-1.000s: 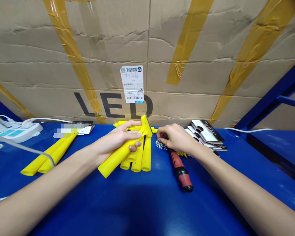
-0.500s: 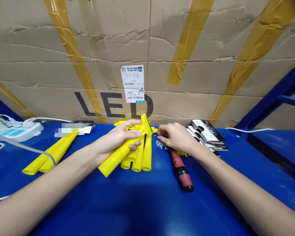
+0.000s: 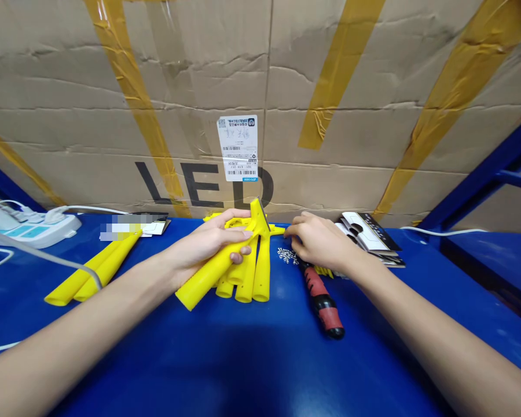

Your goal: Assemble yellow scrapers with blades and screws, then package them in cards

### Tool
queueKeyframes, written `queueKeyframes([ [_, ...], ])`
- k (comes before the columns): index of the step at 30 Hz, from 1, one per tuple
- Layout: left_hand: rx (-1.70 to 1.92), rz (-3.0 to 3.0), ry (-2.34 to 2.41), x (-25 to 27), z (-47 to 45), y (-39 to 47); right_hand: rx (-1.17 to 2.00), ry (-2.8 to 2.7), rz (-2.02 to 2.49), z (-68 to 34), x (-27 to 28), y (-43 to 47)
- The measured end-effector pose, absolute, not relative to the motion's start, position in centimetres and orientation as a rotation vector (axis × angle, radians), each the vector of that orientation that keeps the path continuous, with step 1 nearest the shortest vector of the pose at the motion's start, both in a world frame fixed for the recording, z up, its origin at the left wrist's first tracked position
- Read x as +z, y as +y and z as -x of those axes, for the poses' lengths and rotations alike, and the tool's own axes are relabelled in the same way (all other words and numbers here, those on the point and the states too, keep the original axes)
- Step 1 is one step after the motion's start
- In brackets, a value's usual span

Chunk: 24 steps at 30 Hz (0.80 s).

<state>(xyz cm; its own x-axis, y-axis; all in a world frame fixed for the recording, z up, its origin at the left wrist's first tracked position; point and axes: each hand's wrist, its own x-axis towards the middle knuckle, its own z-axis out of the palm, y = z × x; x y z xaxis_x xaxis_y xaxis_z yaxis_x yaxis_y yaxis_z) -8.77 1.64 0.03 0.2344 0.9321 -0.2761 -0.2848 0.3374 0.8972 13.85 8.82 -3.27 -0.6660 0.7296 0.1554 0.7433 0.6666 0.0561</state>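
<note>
a yellow scraper (image 3: pixel 219 267) is gripped in the left hand (image 3: pixel 208 246) near the middle of the blue table (image 3: pixel 252 359), its handle trailing to 7 o'clock below the closed fingers, while small screws (image 3: pixel 285 255) at 3 o'clock are pinched at by the right hand (image 3: pixel 321 243), whether any is held cannot be told.

Only thing you can really read here is "LED" in big black capitals printed across the front of the cardboard box (image 3: pixel 260 104) standing at the back of the blue surface (image 3: pixel 260 359). There's a white shipping label (image 3: pixel 238 148) stuck on the box right above the "E" and "D", with barcodes and some small print, but it's way too tiny to make out. The packaging cards (image 3: pixel 371 230) on the right have markings too, unreadable from here.
</note>
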Motion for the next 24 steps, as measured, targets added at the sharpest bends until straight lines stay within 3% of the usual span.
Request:
queueKeyframes([
  [24,0.953,-0.854,0.934,0.0,8.8,1.6,0.166,-2.536,1.144,-13.9,-3.6,9.3],
])
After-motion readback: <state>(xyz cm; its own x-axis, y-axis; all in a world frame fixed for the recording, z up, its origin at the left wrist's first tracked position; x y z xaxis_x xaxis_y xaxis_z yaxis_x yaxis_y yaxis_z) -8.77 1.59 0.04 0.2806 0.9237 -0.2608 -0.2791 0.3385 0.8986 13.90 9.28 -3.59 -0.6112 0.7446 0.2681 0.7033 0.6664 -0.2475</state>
